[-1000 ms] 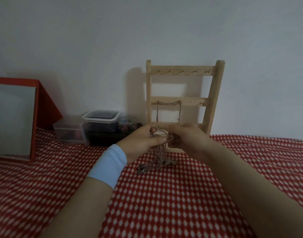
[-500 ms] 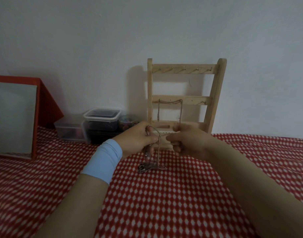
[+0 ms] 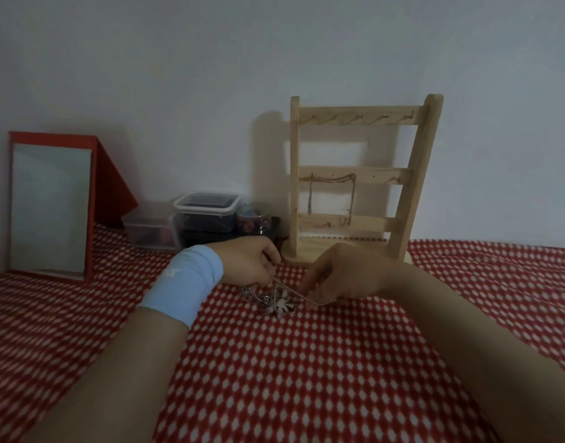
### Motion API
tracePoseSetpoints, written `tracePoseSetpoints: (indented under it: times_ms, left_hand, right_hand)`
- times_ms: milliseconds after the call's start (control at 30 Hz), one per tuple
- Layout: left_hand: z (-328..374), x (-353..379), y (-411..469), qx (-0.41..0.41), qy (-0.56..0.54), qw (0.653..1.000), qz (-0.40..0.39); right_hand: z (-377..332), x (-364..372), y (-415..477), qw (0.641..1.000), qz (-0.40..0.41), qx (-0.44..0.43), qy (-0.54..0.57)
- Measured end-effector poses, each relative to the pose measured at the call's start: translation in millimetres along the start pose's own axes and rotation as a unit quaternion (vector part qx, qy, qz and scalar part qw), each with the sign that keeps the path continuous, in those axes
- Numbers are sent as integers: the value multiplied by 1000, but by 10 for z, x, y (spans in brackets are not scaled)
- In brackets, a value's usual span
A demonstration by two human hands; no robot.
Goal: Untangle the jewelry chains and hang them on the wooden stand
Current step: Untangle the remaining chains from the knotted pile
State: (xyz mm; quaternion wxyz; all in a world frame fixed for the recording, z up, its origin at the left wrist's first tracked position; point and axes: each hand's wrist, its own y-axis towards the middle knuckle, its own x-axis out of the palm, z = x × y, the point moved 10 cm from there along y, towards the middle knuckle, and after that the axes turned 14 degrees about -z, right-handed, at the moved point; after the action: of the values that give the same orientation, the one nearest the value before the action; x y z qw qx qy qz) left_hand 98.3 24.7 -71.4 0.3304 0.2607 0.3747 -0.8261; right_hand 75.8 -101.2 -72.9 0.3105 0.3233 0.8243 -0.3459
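We have lowered the tangle to the checked cloth (image 3: 274, 378), left hand (image 3: 252, 263) and right hand (image 3: 345, 273) each pinching the tangled chains (image 3: 276, 302) stretched between them, wooden stand (image 3: 361, 174) just beyond.

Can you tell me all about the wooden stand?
The stand is pale bare wood, like a little ladder: two posts, three rails with small hooks, and a flat base. It stands upright on the red checked cloth, close to the white wall. One silvery chain is draped over hooks on the middle rail, its ends dangling down. The top rail's hooks are bare.
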Motion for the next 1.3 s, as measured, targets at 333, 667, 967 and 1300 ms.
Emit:
tracePoseSetpoints:
  times_ms: [333,667,967,1300]
  left_hand:
    - [-15,-3,-269,59,-8,990,127]
    - [-40,-117,-330,122,-273,949,101]
    - [200,-114,-283,192,-368,909,-34]
    - [-12,-265,-98,118,-177,969,128]
  right_hand:
    - [-150,117,64,999,36,-19,-2]
    - [-222,39,193,981,58,-77,170]
    - [-94,-5,242,890,11,-114,441]
    - [169,44,218,885,56,-56,460]
